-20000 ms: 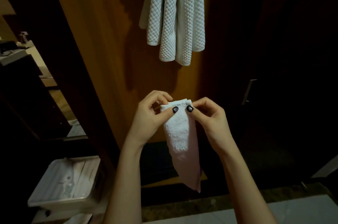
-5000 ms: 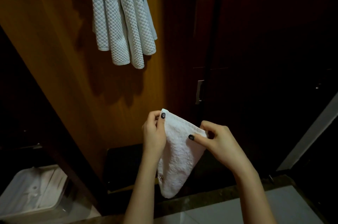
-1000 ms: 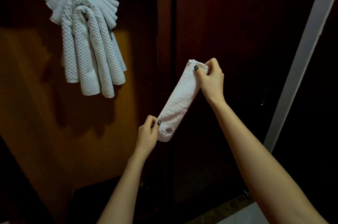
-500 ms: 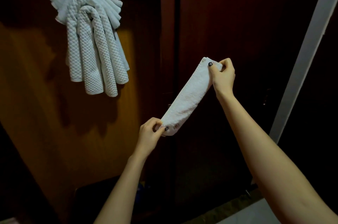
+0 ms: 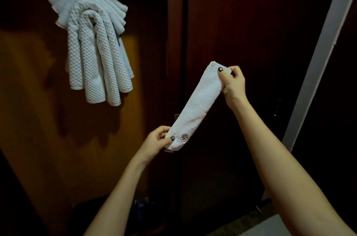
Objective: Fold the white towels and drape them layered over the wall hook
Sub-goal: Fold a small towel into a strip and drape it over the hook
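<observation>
The amber wooden wall (image 5: 34, 129) fills the left. High on it hangs a layered bundle of waffle-weave towels (image 5: 96, 52), which hides the hook. Well apart to the right, a folded white towel (image 5: 199, 106) stretches as a narrow slanting strip. The right hand (image 5: 234, 83) pinches its upper end, and the left hand (image 5: 157, 141) pinches the lower end beside a small embroidered flower (image 5: 184, 138). I'd hold it taut with the edges aligned, then lay its middle over the bundle's crown so both tails fall evenly.

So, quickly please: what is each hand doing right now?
Left hand: closed, pinching the lower end of the folded towel.
Right hand: closed, pinching the upper end of the same towel.
</observation>
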